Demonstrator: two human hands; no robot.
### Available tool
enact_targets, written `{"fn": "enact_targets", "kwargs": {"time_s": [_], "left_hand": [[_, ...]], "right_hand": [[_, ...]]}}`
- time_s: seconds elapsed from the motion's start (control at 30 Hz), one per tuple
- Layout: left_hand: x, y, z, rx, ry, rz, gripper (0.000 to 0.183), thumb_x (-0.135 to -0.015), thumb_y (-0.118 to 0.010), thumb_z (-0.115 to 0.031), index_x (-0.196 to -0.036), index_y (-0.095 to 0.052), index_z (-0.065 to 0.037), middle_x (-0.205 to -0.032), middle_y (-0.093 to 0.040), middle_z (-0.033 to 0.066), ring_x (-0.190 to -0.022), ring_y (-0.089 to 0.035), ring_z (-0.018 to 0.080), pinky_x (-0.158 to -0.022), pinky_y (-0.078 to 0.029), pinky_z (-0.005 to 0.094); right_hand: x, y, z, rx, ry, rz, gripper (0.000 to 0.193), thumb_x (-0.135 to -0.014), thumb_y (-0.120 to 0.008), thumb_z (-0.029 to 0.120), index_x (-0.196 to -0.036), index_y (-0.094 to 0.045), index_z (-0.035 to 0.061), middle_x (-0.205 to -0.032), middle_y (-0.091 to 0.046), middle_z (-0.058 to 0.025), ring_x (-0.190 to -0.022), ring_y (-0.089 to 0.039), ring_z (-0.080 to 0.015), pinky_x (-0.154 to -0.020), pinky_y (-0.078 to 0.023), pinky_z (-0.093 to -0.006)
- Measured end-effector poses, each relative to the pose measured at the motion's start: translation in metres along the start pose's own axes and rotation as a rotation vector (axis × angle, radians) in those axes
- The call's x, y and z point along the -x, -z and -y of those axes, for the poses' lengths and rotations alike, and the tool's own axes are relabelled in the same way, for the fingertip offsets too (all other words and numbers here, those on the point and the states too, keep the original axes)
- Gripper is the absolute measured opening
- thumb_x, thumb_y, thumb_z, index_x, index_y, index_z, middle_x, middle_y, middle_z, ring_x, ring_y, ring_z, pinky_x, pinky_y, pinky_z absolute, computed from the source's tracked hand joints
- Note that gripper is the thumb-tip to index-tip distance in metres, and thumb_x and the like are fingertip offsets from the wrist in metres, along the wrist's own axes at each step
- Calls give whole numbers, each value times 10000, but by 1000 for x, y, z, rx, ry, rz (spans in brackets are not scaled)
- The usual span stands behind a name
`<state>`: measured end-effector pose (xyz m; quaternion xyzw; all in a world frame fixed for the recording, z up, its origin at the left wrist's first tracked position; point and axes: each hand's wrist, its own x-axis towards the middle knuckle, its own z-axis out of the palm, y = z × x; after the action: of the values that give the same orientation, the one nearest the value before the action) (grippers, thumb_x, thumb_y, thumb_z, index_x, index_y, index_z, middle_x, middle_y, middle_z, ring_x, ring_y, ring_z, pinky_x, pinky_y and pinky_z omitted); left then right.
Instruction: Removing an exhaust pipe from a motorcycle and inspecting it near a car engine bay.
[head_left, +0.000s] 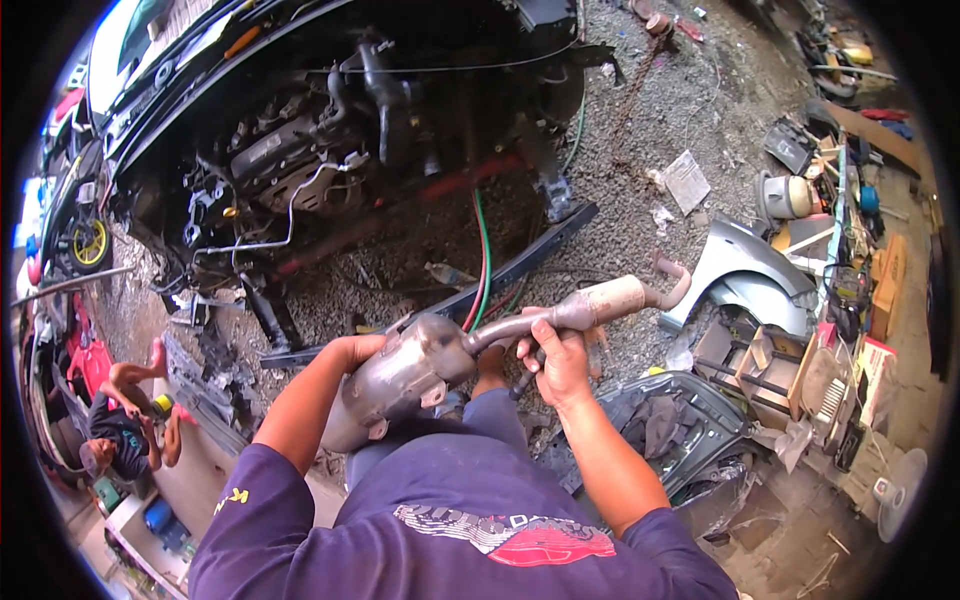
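Observation:
Across my body lies a metal exhaust pipe (510, 328) with a large, dull canister at its left end and a smaller one further right. Beyond the smaller canister the thin tube bends upward. My left hand (362, 348) rests on the far side of the big canister, its fingers mostly hidden behind the metal. My right hand (560, 362) grips the pipe from below, close to the smaller canister, with the thumb up against it. Ahead of me is a car's open engine bay (310, 160), its front stripped and the engine exposed.
A dark crossbar (540, 250) spans the car's front, with red and green hoses (482, 255) passing it. On the gravel at the right are a silver fender (740, 265), a wooden crate (755, 365) and a door panel (690, 425). Another person (125, 430) sits at the left.

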<state>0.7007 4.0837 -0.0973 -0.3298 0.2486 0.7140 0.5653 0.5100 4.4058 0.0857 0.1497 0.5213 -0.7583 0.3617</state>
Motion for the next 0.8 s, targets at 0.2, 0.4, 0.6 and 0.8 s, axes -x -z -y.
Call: {"fn": "enact_targets", "kwargs": {"time_s": [0.2, 0.4, 0.6, 0.8], "left_hand": [[-14, -22, -19, -54, -20, 34, 401, -936, -723, -335, -1216, -735, -49, -1133, -776, 116, -933, -755, 198, -871, -597, 392], [-30, -27, -20, -14, -77, -8, 417, -964, -697, -367, -1231, -734, -49, -1157, -773, 104, -950, -746, 183, -891, -588, 388], [-46, 9, -19, 1, -139, -15, 417, -968, -689, -358, -1243, -734, -47, -1131, -778, 111, -919, -754, 198, -872, -595, 409], [-31, 50, -5, 103, -193, 4, 360, -926, -778, -271, -1205, -741, -47, -1106, -779, 116, -907, -755, 189, -848, -614, 390]], "right_hand": [[-3, 18, 17, 0, 37, 0, 317, -1005, -720, 217, -1220, -649, -5, -947, -700, -69, -699, -643, -113, -503, -425, -218], [-21, 25, 21, 17, 20, 11, 302, -1016, -707, 212, -1214, -655, -10, -916, -701, -77, -684, -637, -112, -507, -424, -219], [-63, 15, 5, 77, -4, 29, 307, -1024, -697, 207, -1208, -648, -33, -913, -693, -80, -682, -631, -114, -503, -419, -223], [-119, -30, -37, 158, -22, 142, 287, -1016, -702, 220, -1180, -651, -11, -909, -697, -57, -672, -625, -91, -511, -426, -210]]}}
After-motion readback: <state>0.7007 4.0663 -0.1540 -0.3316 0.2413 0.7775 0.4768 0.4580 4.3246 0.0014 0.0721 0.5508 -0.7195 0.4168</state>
